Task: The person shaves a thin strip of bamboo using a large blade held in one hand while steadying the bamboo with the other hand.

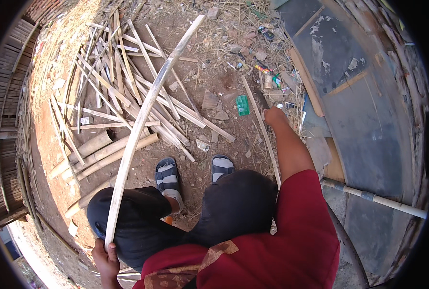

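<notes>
At far left, a slatted wall (pixel 2 86). Next, round bamboo lengths (pixel 99 166) on the ground, a loose heap of split strips (pixel 109 85) just beyond. Low on this side, the left hand (pixel 107 260), thumb and fingers wrapped about the near end of a long pale strip (pixel 138 130). From that grip, a slant up across the thigh and in front of the heap; no telling from this view about support under the far end. Probably best to hold firmly and brace against the leg, so as to damp the sway of such a slender length.

Between the knees, sandals (pixel 166 176) on bare earth, well worth planting wide for balance. Further right, a green plastic piece (pixel 242 105), then a thin strip (pixel 267 139) just beside the working arm; contact unclear.

Then a dark blade (pixel 261 98), pointing away from the body, and the right hand (pixel 275 117), fingers apparently clenched round a hidden handle. Sensible to keep that edge clear of knees and left fingers. At far right, dark panels (pixel 363 130), near enough to call for a short swing.
</notes>
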Tool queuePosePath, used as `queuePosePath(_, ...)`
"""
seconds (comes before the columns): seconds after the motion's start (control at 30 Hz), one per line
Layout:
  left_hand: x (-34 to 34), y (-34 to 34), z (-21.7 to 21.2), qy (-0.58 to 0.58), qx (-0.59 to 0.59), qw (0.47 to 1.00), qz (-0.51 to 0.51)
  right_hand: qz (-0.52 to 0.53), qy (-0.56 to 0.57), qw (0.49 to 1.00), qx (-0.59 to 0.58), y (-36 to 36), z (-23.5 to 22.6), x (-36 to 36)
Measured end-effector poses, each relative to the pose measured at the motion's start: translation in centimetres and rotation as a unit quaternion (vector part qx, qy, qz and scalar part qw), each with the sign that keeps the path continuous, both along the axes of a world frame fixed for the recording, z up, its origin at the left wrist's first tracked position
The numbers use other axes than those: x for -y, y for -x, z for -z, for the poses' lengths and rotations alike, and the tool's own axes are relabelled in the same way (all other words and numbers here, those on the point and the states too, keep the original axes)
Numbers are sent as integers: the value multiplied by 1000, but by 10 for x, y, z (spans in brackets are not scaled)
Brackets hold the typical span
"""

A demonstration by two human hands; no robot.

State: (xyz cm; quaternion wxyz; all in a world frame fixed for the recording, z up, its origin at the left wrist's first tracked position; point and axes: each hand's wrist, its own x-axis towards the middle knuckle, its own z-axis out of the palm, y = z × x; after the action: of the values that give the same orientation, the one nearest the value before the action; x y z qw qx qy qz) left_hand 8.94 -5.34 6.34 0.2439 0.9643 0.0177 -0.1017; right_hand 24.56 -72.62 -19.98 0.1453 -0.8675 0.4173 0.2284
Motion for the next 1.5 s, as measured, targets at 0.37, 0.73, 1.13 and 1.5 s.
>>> queuePosePath(0.37, -1, 0, -1, -36, -9, 999, -8, 22, 17, 999, 31, -41, 40, 7)
queuePosePath(0.73, 5, -6, -5, -35, -27, 999, -4, 37, 49, 986, 153, -139, -87, 46)
queuePosePath(1.13, -2, -2, 4, -6, -7, 1000, -10, -80, 11, 996, 37, -45, 19, 43)
queuePosePath(1.5, 6, -5, -6, -35, -20, 999, 0, 50, 97, 956, 273, -119, -12, 31)
